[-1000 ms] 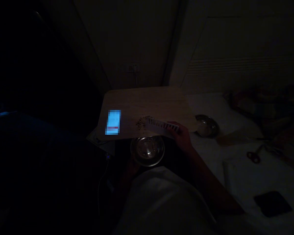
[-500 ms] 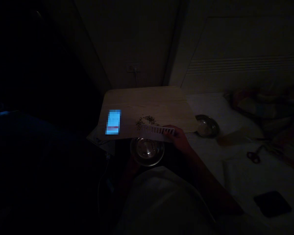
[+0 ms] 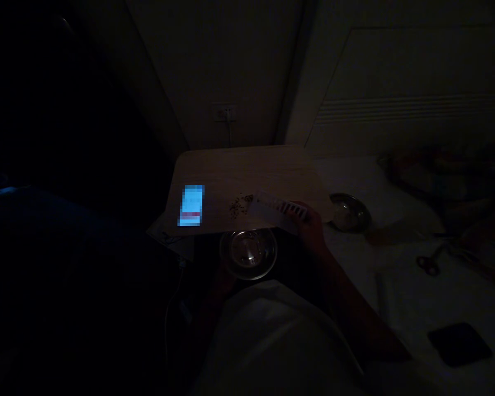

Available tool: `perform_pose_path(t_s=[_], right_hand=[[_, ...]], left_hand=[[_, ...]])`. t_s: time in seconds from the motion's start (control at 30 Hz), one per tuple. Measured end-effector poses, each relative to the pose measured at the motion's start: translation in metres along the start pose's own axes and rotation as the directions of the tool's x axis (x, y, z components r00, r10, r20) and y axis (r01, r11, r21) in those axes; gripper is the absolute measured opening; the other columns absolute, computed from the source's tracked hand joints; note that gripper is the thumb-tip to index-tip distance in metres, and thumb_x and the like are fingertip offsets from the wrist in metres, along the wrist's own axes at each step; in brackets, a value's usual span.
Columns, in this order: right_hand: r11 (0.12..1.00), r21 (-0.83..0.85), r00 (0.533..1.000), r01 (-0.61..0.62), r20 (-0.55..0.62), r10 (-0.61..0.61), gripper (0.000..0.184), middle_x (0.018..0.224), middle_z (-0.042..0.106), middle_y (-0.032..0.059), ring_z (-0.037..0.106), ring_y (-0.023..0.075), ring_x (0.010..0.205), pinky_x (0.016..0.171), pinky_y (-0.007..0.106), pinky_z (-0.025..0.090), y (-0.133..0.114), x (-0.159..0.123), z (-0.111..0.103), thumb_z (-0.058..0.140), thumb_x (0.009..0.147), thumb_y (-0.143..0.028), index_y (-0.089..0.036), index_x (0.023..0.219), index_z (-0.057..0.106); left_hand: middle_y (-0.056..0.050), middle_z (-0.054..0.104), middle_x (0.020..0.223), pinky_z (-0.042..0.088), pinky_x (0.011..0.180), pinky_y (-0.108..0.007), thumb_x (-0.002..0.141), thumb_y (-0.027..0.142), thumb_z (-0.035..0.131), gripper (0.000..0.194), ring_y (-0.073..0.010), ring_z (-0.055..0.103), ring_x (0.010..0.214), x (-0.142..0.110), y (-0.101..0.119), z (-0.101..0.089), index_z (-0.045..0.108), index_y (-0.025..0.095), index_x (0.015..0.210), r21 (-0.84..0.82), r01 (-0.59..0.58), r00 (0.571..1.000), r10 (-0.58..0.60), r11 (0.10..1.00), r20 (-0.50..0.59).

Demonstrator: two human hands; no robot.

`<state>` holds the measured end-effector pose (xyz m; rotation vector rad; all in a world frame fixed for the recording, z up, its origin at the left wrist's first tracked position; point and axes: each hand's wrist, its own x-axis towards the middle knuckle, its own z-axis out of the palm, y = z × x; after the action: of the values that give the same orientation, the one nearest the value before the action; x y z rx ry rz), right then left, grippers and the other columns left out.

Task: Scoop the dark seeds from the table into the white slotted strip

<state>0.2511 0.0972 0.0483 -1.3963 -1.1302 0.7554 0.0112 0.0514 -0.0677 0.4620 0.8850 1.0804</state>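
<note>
The scene is very dark. My right hand (image 3: 313,226) grips a white flat strip (image 3: 272,210) with a ribbed end, held tilted over a pale wooden board (image 3: 247,170). The strip's left end is just right of a small heap of dark grains (image 3: 240,204) on the board. A steel bowl (image 3: 248,253) sits just below the board's near edge. My left hand (image 3: 221,278) is dimly seen at the bowl's near left rim, holding it from below. A lit phone (image 3: 191,205) lies on the board's left side.
A second steel dish (image 3: 348,212) rests on the white bedding right of the board. Scissors (image 3: 429,263) and a dark flat rectangle (image 3: 458,344) lie farther right. A cable (image 3: 173,308) hangs at the left. A wall socket (image 3: 225,113) is behind.
Half a second ago the strip lay lower and farther left, at the board's near edge over the bowl. It has since moved back up and to the right with my right hand.
</note>
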Motion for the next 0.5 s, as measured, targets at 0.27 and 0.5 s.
perform_pose_path(t_s=[0.27, 0.5], right_hand=[[1.000, -0.008, 0.998, 0.004, 0.063, -0.003, 0.026, 0.087, 0.068, 0.0028, 0.060, 0.0185, 0.078, 0.071, 0.031, 0.047, -0.002, -0.001, 0.003, 0.062, 0.075, -0.038, -0.021, 0.093, 0.066], [1.000, -0.002, 0.997, 0.004, 0.082, -0.004, 0.025, 0.089, 0.068, 0.0025, 0.061, 0.0181, 0.079, 0.072, 0.031, 0.047, 0.000, -0.001, 0.002, 0.064, 0.075, -0.036, -0.020, 0.093, 0.067]], left_hand=[[-0.001, 0.045, 0.140, 0.024, 0.111, -0.031, 0.079, 0.028, 0.061, 0.055, -0.0259, 0.019, 0.138, -0.007, 0.009, 0.007, 0.048, 0.020, 0.133, -0.005, -0.032, 0.999, 0.032, 0.999, -0.020], [0.000, 0.041, 0.143, 0.021, 0.112, -0.029, 0.079, 0.019, 0.061, 0.054, -0.0235, 0.019, 0.138, -0.008, 0.015, 0.012, 0.049, 0.020, 0.131, -0.011, -0.025, 1.000, 0.025, 1.000, -0.009]])
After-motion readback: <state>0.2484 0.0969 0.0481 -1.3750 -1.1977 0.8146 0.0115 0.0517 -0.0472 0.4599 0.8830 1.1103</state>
